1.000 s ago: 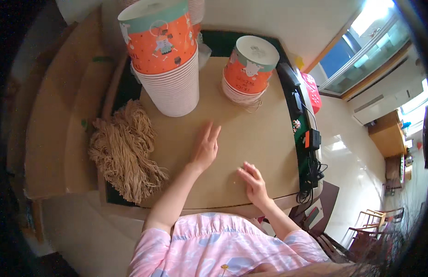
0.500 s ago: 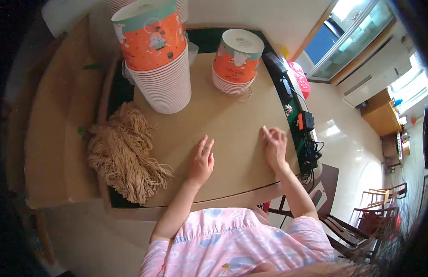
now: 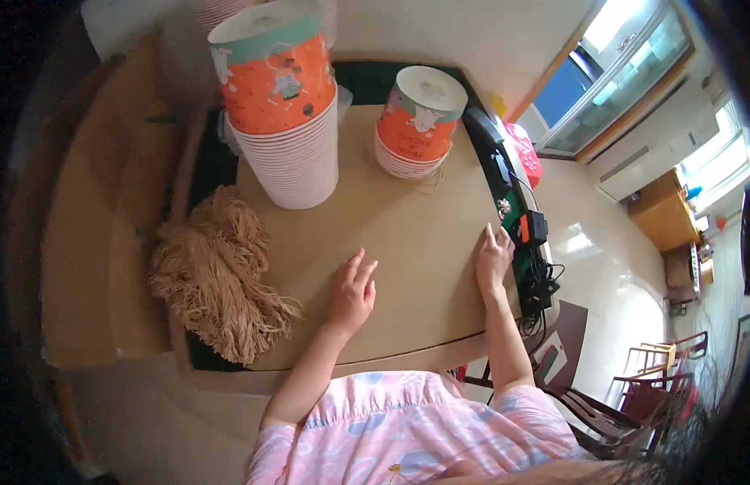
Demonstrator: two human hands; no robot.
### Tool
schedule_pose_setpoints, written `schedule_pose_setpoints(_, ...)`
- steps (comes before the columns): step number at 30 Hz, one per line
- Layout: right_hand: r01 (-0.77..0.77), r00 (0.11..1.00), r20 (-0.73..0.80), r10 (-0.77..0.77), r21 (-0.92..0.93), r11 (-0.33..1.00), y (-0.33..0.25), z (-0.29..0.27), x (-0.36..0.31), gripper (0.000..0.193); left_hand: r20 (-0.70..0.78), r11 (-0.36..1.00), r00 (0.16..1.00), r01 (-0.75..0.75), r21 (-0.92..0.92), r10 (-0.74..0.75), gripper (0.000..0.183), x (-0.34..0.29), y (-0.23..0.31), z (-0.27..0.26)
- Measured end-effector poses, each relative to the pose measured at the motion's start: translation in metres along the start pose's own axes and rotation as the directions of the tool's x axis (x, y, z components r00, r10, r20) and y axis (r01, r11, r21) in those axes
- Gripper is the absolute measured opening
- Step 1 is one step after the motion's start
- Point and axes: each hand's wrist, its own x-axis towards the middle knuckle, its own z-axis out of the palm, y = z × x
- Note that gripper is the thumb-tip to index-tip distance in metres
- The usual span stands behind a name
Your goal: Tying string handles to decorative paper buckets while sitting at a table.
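Note:
My left hand (image 3: 354,293) hovers over or rests on the tan board (image 3: 391,242) on the table, fingers apart, holding nothing. My right hand (image 3: 495,260) lies at the board's right edge, its fingers stretched toward a small pile of colourful bits (image 3: 503,208); I see nothing in it. Left of my left hand is a loose bundle of tan string (image 3: 229,283). A tall stack of paper cups (image 3: 290,145), orange and green on top and white below, stands upside down at the far left. A shorter stack of the same cups (image 3: 419,129) stands farther right, with thin strands at its base.
A black adapter (image 3: 535,228) and tangled cables (image 3: 541,283) line the table's right edge, with a red box (image 3: 522,149) beyond. A large cardboard box (image 3: 100,242) stands on the left. Dark wooden chairs (image 3: 601,408) are at the lower right.
My right hand has shifted right, to the board's edge, and its curled fingers have straightened. My left hand stays nearly in place, its fingers spread a little more. The view has tilted slightly.

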Motion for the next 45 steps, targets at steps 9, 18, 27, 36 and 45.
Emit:
schedule_pose_setpoints(9, 0.302, 0.932, -0.105, -0.348, 0.757, 0.580, -0.175, -0.089, 0.092, 0.057, -0.630, 0.959, 0.770, -0.090, -0.269, -0.104, 0.042, 0.105, -0.001, -0.143)
schedule_pose_setpoints(18, 0.012, 0.805, 0.055, -0.590, 0.994, 0.110, -0.301, -0.109, 0.188, 0.078, -0.470, 0.859, 0.877, -0.164, -0.484, -0.098, 0.065, 0.212, -0.033, -0.245)
schedule_pose_setpoints(27, 0.361, 0.746, -0.178, -0.641, 0.918, 0.164, -0.310, -0.144, 0.196, 0.083, -0.571, 0.890, 0.821, -0.252, -0.379, -0.010, 0.048, 0.225, -0.019, -0.267)
schedule_pose_setpoints(36, 0.358, 0.838, -0.234, -0.493, 0.918, 0.172, -0.322, -0.184, 0.204, 0.085, -0.563, 0.843, 0.811, -0.407, -0.350, 0.158, 0.068, 0.212, 0.050, -0.306)
schedule_pose_setpoints(45, 0.336, 0.941, -0.260, -0.218, 0.800, 0.498, -0.188, -0.234, 0.136, 0.047, -0.621, 0.958, 0.737, -0.273, 0.090, 0.268, 0.018, 0.075, 0.072, -0.250)
